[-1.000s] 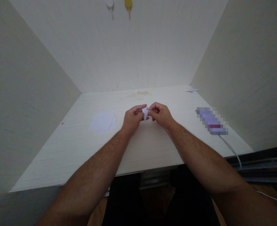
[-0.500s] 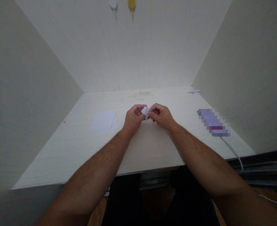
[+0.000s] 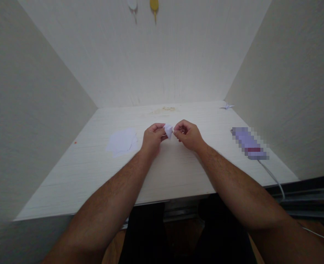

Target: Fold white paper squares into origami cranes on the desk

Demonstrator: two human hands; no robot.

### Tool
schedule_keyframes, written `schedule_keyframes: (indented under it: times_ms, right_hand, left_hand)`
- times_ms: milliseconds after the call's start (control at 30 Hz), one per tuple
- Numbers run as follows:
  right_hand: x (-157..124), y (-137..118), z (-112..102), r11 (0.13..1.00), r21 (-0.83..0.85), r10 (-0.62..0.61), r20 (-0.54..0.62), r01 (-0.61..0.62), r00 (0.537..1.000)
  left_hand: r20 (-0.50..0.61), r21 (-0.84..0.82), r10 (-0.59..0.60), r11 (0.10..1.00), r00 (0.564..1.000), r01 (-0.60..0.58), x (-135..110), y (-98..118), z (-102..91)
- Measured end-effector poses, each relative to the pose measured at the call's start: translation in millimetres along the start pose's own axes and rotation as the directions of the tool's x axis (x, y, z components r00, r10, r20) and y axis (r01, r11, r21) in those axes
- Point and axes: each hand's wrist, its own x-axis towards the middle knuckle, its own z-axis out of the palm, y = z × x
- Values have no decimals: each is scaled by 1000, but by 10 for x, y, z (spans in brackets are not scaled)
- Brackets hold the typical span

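A small folded piece of white paper (image 3: 168,129) is held between both hands just above the middle of the white table (image 3: 178,172). My left hand (image 3: 152,138) pinches its left side with curled fingers. My right hand (image 3: 188,135) pinches its right edge between thumb and forefinger. Most of the paper is hidden by the fingers.
A loose stack of white paper sheets (image 3: 122,141) lies left of the hands. A small folded paper figure (image 3: 227,106) sits at the far right corner. A blurred flat device (image 3: 250,143) with a white cable (image 3: 273,178) lies at the right. Walls enclose three sides.
The hands have drawn slightly apart and the left hand shifted a little left. The folded paper now shows more between the fingertips.
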Motion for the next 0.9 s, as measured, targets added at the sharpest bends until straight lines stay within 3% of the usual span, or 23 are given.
schedule_keyframes:
  times_ms: [267,533,900]
  right_hand:
    - [-1,24,3,1000,-7,-13,-55,13,998]
    - [-16,-11,-2,973,-145,-174,43,178,984]
    - [-31,-50,-11,980,-191,-54,0,52,999]
  left_hand:
    - [8,-36,-57,998,998,57,22,16,-21]
    - [15,103,-24,994,1000,22,-9,15,-16]
    - [44,12,-78,997,996,78,-31,42,4]
